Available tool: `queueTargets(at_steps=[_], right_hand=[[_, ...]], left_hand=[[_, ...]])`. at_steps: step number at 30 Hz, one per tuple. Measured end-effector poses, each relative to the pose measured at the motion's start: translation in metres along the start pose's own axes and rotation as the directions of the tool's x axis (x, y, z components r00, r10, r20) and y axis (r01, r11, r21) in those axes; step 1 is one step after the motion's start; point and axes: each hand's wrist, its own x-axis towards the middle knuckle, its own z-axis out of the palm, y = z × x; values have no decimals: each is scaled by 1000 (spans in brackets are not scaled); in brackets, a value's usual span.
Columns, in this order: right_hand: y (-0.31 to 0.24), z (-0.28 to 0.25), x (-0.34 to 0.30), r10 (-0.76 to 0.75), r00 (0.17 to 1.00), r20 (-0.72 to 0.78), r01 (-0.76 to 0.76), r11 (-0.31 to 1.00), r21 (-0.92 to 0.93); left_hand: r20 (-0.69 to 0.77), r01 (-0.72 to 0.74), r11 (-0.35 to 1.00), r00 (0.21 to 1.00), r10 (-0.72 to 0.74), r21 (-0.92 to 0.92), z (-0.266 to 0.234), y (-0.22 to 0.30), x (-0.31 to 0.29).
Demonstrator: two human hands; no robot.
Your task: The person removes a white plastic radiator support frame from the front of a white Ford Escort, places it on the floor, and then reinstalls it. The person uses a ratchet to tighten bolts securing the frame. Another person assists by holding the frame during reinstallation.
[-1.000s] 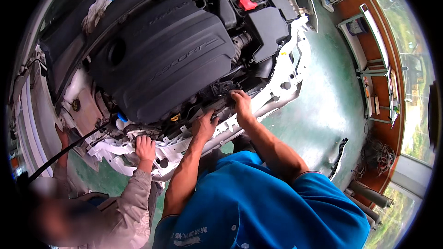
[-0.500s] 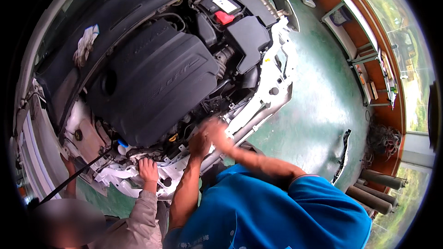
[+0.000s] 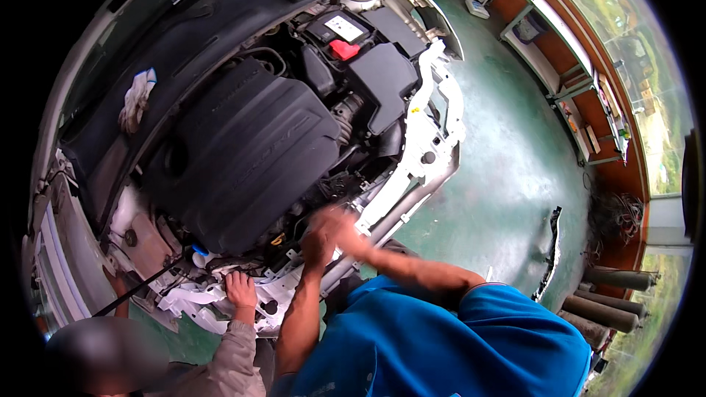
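Both hands meet over the front edge of an open car engine bay. My left hand [image 3: 317,245] is beside the white front crossmember [image 3: 382,202]; its fingers are hidden. My right hand [image 3: 343,229] lies close against the left, smeared by motion, and whatever it may hold does not show. Just left of them are a yellow dipstick handle [image 3: 278,239] and the black engine cover [image 3: 246,154]. A co-worker's hand [image 3: 240,290] rests on the white front panel [image 3: 209,307] to the left.
A battery [image 3: 337,28] with a red terminal cap [image 3: 343,49] sits at the far side of the bay. Work gloves [image 3: 136,99] lie near the windscreen. A black prop rod [image 3: 140,288] slants up at left. On the green floor lies a long trim strip [image 3: 548,254], near gas cylinders [image 3: 603,312].
My view has shifted slightly, so the car appears a little further left. My hands stay together at the same spot, the right one still blurred. The co-worker's hand remains on the panel.
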Motion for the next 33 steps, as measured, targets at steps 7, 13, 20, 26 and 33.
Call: queueTargets(at_steps=[7, 13, 20, 26, 33], right_hand=[[-32, -15, 20, -70, 986, 149, 86, 991, -105], [46, -18, 12, 276, 955, -110, -266, 959, 92], [-46, 24, 4, -54, 984, 168, 74, 990, -120], [14, -46, 35, 659, 726, -197, -439, 664, 605], [-33, 19, 9, -97, 957, 274, 115, 992, -49]], left_hand=[[96, 104, 958, 986, -134, 268, 12, -46, -6], [-42, 31, 999, 999, -30, 14, -8, 26, 5], [-196, -209, 964, 965, 176, -163, 9, -50, -10], [55, 144, 985, 987, -149, 96, -11, 29, 6], [-75, -48, 961, 995, 71, 273, 0, -40, -14]])
